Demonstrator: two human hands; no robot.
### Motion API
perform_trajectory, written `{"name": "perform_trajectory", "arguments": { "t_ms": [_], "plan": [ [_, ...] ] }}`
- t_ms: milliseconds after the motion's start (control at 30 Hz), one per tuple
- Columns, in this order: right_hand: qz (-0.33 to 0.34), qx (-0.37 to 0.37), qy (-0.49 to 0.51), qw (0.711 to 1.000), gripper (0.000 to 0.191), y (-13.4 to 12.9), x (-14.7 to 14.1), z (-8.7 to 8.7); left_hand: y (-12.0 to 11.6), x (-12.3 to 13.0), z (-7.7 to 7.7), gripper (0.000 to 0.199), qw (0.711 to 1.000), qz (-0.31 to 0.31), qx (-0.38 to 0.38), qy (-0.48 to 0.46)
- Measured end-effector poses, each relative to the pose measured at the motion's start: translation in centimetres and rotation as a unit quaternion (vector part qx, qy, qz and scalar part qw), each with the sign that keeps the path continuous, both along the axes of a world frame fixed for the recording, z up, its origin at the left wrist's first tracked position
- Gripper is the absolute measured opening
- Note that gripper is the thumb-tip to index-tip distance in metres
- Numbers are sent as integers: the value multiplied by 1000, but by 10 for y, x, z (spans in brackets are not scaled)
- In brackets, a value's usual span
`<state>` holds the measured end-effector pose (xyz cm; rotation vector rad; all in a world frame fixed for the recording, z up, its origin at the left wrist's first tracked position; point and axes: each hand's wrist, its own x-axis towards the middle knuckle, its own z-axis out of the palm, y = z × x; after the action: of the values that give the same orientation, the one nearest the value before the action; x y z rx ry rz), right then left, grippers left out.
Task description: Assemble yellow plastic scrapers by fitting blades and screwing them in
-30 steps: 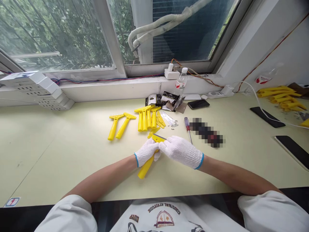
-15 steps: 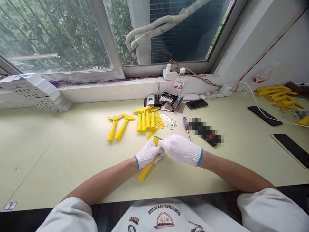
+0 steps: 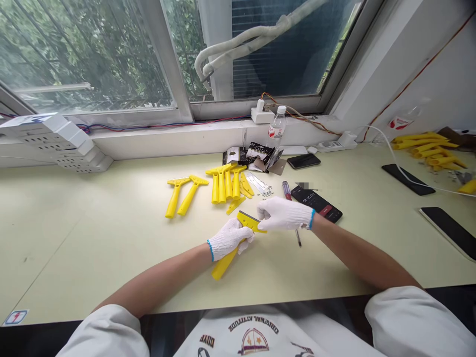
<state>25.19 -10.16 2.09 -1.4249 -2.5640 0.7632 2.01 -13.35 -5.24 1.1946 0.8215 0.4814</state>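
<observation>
My left hand (image 3: 231, 239), in a white knit glove, is wrapped round the handle of a yellow scraper (image 3: 223, 265). The scraper's head points away from me, with a grey blade strip (image 3: 248, 215) along its far edge. My right hand (image 3: 284, 214), gloved too, is beside the right end of that head with its fingers curled together. Whether anything small is between those fingers, I cannot make out. Small screws (image 3: 267, 192) and thin metal blades (image 3: 256, 181) lie just beyond. A screwdriver (image 3: 286, 190) is partly covered by my right hand.
Several yellow scrapers (image 3: 222, 183) lie beyond my hands, two more (image 3: 188, 196) to their left. Loose yellow plates (image 3: 235, 205) lie nearby. A phone with a lit timer (image 3: 319, 204) is right of the screwdriver. At the back are opened packages (image 3: 260, 153) and a bottle (image 3: 277, 124).
My right hand has come off the scraper's blade area and moved up and right, uncovering the head and covering the screwdriver's middle. My left hand keeps its hold on the scraper.
</observation>
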Motion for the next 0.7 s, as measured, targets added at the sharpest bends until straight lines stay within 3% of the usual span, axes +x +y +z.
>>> {"name": "perform_trajectory", "arguments": {
  "t_ms": [67, 100, 167, 233, 367, 467, 567, 667, 700],
  "plan": [
    [-46, 6, -11, 999, 17, 18, 14, 2, 0, 1, 0, 10, 1000, 3, -10, -3],
    [-100, 30, -26, 994, 23, 29, 23, 0, 0, 1, 0, 10, 1000, 7, -13, -6],
    [-291, 83, -118, 946, 33, 51, 40, -8, -1, 1, 0, 11, 1000, 21, -14, -8],
    [-343, 78, -177, 919, 37, 69, 54, -21, -1, 2, -1, 13, 999, 39, -11, -4],
    [-297, 42, -174, 938, 34, 81, 62, -46, -3, 2, -1, 15, 998, 59, -14, 5],
    [-277, 41, -143, 949, 29, 77, 58, -46, -3, 2, -2, 15, 998, 63, -5, 8],
    [-223, 12, -87, 971, 19, 70, 61, -24, -3, 1, -2, 16, 998, 58, -3, 11],
    [-155, 1, 5, 988, 33, 59, 74, 8, -2, 1, -1, 16, 998, 61, -11, 5],
    [-148, 13, 87, 985, 32, 54, 78, 18, -2, 1, -1, 15, 998, 62, -16, 1]
  ]
}}
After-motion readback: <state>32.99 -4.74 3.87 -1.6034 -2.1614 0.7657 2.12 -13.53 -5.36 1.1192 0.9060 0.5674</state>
